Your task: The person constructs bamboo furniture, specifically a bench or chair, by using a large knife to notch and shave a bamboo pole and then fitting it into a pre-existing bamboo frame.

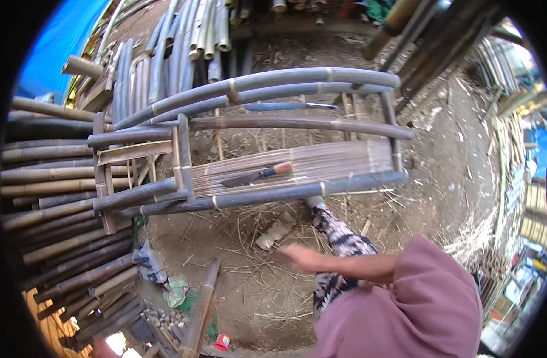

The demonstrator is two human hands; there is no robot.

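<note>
My right hand [302,258] reaches in from the right on a bare forearm below a pink sleeve. Motion smears its fingers, so whether they hold anything is unclear. Just beyond the fingertips lies a pale, flat, rough piece [276,231] on the dirt among thin bamboo strips. Farther off stands a long bamboo frame [267,196] with dark curved rails and a bed of narrow slats [345,156]. A broad-bladed knife [258,174] with a brown handle rests on those slats. My foot [314,201] is against the near rail. My left hand does not show.
Bamboo poles [59,235] are stacked along the left, with more upright poles [172,59] at the far side. A single bamboo length [201,310] slants near the lower edge beside a red container [222,342]. Plastic bags [149,262] lie at the left. Shavings litter the ground.
</note>
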